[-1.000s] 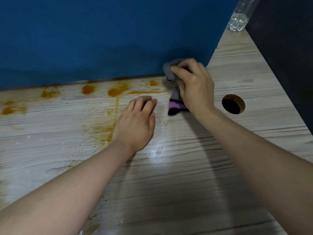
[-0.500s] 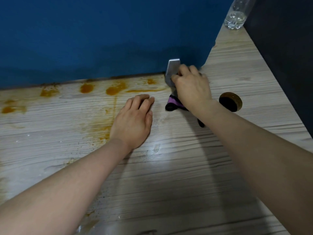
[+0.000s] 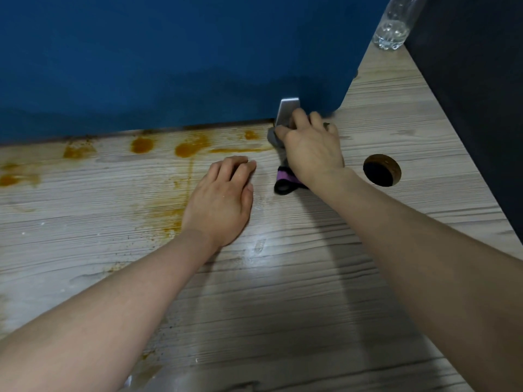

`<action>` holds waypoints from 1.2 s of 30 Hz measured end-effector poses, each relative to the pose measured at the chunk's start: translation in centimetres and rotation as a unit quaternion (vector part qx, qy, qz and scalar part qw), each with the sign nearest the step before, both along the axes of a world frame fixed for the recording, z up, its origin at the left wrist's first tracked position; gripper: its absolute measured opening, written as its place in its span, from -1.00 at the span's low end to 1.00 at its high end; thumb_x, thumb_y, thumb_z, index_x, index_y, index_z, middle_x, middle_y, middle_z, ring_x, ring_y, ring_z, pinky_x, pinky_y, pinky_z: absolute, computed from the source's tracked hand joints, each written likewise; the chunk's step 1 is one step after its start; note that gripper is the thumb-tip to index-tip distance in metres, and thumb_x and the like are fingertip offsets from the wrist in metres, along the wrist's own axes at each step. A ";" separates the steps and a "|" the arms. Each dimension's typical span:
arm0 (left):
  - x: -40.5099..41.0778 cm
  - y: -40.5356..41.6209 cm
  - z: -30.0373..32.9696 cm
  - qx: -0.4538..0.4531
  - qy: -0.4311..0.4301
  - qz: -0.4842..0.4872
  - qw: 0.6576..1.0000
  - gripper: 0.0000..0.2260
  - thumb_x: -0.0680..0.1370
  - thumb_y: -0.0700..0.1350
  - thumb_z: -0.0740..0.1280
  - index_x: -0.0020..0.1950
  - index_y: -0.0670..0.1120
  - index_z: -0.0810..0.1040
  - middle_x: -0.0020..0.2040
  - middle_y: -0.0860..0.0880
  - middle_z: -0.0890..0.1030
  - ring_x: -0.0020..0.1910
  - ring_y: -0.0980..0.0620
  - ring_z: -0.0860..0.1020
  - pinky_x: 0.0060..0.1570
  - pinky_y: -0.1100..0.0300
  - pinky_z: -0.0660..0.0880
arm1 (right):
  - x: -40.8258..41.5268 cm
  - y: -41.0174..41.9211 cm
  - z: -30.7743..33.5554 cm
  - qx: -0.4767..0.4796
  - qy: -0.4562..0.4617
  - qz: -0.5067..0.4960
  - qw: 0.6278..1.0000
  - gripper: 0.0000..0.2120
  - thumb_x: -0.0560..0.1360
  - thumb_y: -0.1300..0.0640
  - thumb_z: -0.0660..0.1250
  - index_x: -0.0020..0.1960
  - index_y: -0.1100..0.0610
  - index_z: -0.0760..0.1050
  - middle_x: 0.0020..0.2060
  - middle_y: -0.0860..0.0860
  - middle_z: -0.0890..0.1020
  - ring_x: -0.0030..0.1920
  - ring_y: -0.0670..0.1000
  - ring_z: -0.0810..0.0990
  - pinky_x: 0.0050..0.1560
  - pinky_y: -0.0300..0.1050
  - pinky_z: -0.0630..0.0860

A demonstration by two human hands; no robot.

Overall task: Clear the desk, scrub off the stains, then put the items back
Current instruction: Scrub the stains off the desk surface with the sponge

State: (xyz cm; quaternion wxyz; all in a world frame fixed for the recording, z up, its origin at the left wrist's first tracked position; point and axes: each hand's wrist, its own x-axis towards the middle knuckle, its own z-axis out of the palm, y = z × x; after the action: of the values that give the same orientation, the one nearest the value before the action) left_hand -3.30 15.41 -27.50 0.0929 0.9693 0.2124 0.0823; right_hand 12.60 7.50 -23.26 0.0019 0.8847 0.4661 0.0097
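Your left hand (image 3: 219, 202) lies flat, fingers together, on the counter (image 3: 283, 306). Your right hand (image 3: 311, 148) clamps the cloth (image 3: 285, 181) at the back edge; pushed against the bracket (image 3: 286, 110), it could snag, leaving the stains (image 3: 186, 148) unscrubbed.

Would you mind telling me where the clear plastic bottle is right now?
In the head view, the clear plastic bottle stands at the desk's far right corner, beyond the round cable hole, between the blue partition and the dark wall.

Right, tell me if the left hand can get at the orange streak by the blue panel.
Probably yes. The left hand lies flat on the desk just short of the orange streak, and only bare wood lies between them.
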 end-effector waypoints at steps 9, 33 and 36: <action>-0.1 0.1 -0.2 -0.007 -0.003 0.004 1.000 -0.60 0.61 0.00 -0.01 0.42 -0.05 0.31 0.33 -0.01 0.37 0.27 0.00 0.32 0.28 0.11 0.32 | 1.5 -1.3 -0.3 -0.010 -0.005 -0.103 0.995 -0.64 0.53 0.29 0.18 0.32 0.16 0.38 0.28 0.18 0.32 0.30 0.23 0.26 0.19 0.15 0.31; 0.0 0.1 -0.2 -0.017 -0.003 0.004 1.000 -0.60 0.61 0.01 -0.02 0.41 -0.04 0.31 0.34 0.01 0.35 0.29 0.01 0.31 0.28 0.10 0.32 | 2.3 -1.6 -2.4 0.168 -0.049 -0.086 0.981 -0.80 0.54 0.26 0.21 0.12 0.27 0.51 0.03 0.21 0.57 0.08 0.22 0.50 -0.06 0.00 0.40; 0.0 0.0 -0.1 -0.015 -0.003 0.003 1.000 -0.60 0.61 0.01 -0.01 0.41 -0.05 0.32 0.33 0.00 0.36 0.29 0.01 0.31 0.28 0.10 0.33 | 2.5 -1.4 -2.3 0.150 -0.026 -0.074 0.986 -0.76 0.54 0.30 0.19 0.12 0.24 0.57 0.05 0.20 0.55 0.09 0.21 0.47 -0.09 -0.04 0.34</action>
State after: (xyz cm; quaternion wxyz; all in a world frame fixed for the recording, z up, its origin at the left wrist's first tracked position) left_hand -3.31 15.42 -27.62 0.1081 0.9668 0.2165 0.0821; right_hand 15.15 6.13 -25.54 -0.1182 0.9063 0.3925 0.1028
